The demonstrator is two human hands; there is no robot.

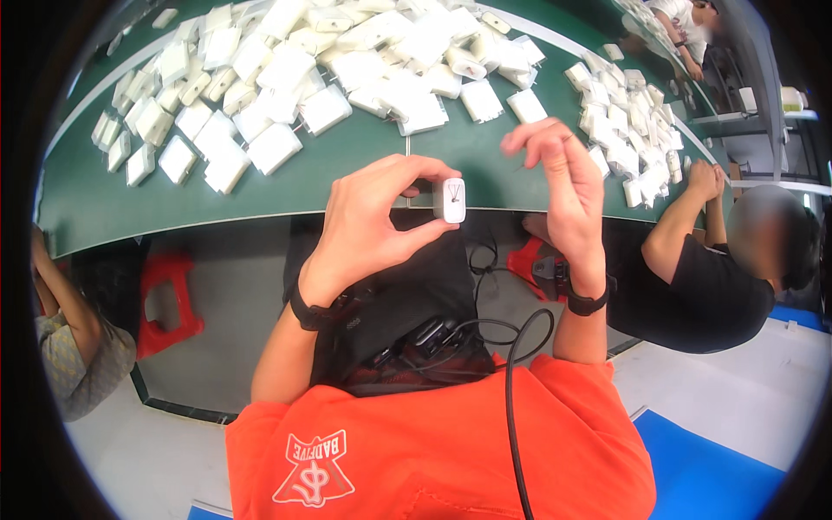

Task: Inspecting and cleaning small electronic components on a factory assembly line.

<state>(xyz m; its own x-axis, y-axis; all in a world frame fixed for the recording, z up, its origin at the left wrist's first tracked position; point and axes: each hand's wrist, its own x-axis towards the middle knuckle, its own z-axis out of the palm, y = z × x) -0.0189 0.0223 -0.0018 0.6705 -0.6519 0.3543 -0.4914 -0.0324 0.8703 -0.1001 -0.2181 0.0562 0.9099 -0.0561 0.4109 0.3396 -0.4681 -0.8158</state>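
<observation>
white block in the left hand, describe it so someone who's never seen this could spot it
Across the top runs a green table bearing a large pile of white blocks. At its near edge, below that pile, the left hand pinches one white block between thumb and fingers. Unlike the others, it is held, its rounded end with thin dark marks facing the camera.

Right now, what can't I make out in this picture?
White block, head view: far side hidden, turned away.
Right hand, head view: fingertips smeared by blur.
Large white pile, head view: bottom hidden by its top.
Person at left, head view: head cut off by the dark rim.
</observation>
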